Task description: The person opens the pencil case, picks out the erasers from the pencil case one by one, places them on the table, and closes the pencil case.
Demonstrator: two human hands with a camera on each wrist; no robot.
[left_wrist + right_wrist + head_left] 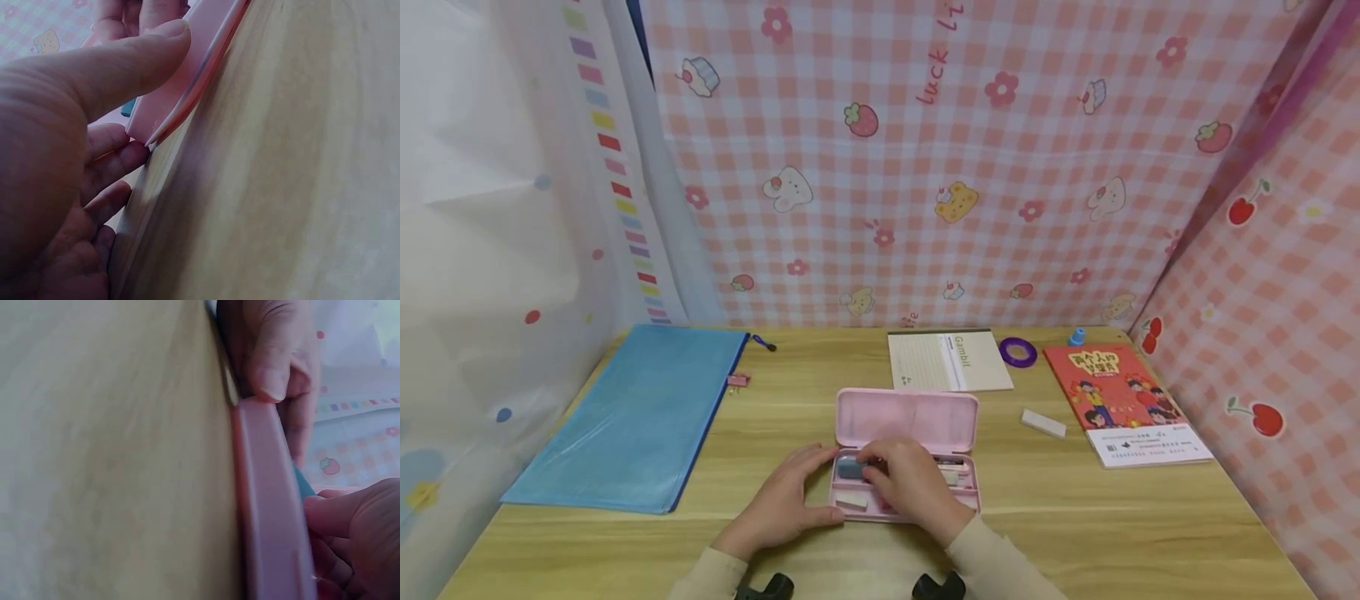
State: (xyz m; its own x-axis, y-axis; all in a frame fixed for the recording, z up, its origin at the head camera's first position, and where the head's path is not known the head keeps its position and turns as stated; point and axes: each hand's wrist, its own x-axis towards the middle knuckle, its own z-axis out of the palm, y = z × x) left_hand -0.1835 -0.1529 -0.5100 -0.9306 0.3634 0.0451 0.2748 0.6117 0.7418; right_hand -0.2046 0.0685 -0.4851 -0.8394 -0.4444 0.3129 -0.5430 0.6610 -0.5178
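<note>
Right hand over the pink pencil case
Its fingers pinch the blue item inside — left hand, loosely spread, touches the case's left end.

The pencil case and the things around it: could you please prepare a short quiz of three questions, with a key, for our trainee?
1. True or false: the pink pencil case is closed.
2. In the head view, what lies between the notebook and the red book? A) blue folder; B) purple ring; C) pencil case.
3. Fill in: the fingers of the person's ____ hand are inside the case.

Key: 1. False; its lid is open. 2. B. 3. Right; the right hand reaches in.
</note>
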